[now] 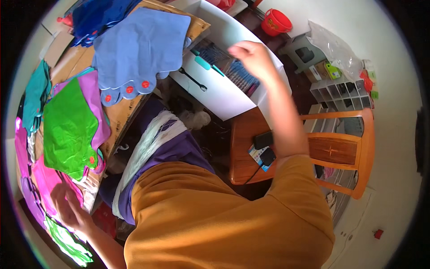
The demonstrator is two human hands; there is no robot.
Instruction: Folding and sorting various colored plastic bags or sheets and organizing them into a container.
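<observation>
My left hand (pixel 70 207) is over the near left of the table, its fingers apart, beside pink fabric pieces (pixel 47 179). No object shows in it. My right hand (pixel 251 54) is raised above an open white box (pixel 210 96) with its fingers curled; motion blurs it, and whether it holds anything cannot be seen. Inside the box are packed blue bundles (pixel 241 77). Flat pieces of fabric with rounded lobes and red spots lie on the table: light blue (pixel 141 47), bright green (pixel 69 130) and purple (pixel 96 105).
Cardboard (pixel 120 123) covers the table. A wooden chair (pixel 253 125) stands to the right, with a black phone-like object (pixel 263 140) on its seat. Beyond are a red bucket (pixel 276 22), a grey stool (pixel 307 51) and a compartment rack (pixel 338 93). White strips (pixel 150 143) hang at my waist.
</observation>
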